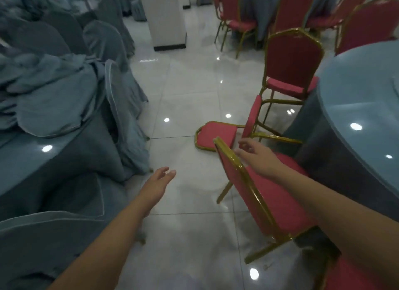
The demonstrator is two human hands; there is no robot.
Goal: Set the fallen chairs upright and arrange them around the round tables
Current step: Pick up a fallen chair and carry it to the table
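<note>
The left hand [160, 179] hangs open with relaxed fingers over the glossy tiled floor [185, 84] at lower centre, holding nothing. The right hand [257, 158] is loosely spread just beside the top rail of an upright red banquet chair [278, 199], gripping nothing. Just beyond it, a fallen red chair [216, 135] lies on its back beside the blue-clothed round table [362, 91] at the right edge.

Glossy white tile floor [190, 99]; white pillar [164, 15]
</note>
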